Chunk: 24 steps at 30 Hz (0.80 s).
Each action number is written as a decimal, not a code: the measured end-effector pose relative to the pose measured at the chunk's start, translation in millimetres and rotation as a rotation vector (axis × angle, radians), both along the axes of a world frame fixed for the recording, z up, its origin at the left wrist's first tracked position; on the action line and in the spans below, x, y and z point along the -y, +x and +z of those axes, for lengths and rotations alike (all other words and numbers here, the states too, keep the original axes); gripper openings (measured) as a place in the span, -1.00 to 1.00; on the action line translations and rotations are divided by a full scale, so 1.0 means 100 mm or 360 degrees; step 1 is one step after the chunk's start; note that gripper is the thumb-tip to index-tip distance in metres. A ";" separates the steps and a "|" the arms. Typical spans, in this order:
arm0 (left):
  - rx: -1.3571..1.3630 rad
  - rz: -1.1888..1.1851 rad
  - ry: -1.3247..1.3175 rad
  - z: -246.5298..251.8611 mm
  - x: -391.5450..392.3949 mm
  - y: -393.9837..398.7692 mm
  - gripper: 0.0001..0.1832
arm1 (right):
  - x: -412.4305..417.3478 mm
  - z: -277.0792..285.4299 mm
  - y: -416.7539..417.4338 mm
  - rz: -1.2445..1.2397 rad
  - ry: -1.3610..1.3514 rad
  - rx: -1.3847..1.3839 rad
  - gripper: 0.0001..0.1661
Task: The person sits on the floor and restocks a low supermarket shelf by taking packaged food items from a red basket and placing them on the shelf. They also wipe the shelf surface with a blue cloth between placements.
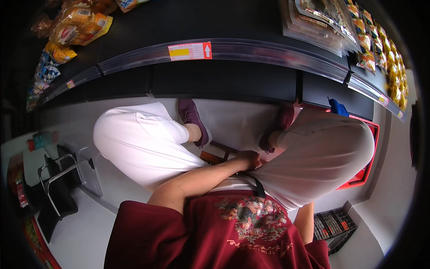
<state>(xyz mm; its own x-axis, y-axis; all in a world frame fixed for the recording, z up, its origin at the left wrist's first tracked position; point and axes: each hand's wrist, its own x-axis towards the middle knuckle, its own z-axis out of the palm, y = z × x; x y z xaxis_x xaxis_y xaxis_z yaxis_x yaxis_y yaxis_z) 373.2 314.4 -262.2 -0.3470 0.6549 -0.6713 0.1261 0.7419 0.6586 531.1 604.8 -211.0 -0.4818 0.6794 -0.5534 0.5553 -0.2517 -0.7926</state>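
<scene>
My left hand [249, 160] is between my thighs, its fingers curled and turned partly away from view; whether they hold anything cannot be made out. Just beyond it is a brown wooden piece [212, 157], mostly covered by my legs and arm. A black strap [259, 187] hangs at my waist near the wrist. My right hand is out of view, with the forearm [304, 222] passing down behind my right thigh. Before me stands a black store shelf [221, 79], its clear label rail [268, 57] carrying a price tag [189, 51].
Packaged snacks [79, 27] lie on the shelf's left; flat plastic packs [322, 30] and hanging strips of small packets [396, 67] are at right. A red plastic basket [374, 129] with a blue cloth [338, 107] sits beside my right knee. Black chairs [57, 188] and a black crate [334, 225] stand behind.
</scene>
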 end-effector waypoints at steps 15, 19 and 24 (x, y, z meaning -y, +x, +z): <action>0.0106 -0.0134 0.0000 -0.03 -0.08 -0.05 -0.67 | 0.10 0.07 0.08 -0.0085 -0.0026 0.0015 -0.49; 0.0148 -0.0081 -0.0028 0.05 -0.10 -0.11 -0.66 | 0.11 0.08 0.07 -0.0104 -0.0032 0.0021 -0.49; 0.0023 0.0132 0.0100 -0.07 -0.11 -0.09 -0.67 | 0.12 0.08 0.08 -0.0113 -0.0041 0.0024 -0.49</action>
<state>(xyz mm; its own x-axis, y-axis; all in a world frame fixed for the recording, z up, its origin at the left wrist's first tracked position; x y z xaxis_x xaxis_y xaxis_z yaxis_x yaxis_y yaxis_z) 364.4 325.0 -269.4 -0.3926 0.6654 -0.6349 0.0562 0.7064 0.7056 538.7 593.3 -203.0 -0.4243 0.6969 -0.5782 0.5473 -0.3113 -0.7769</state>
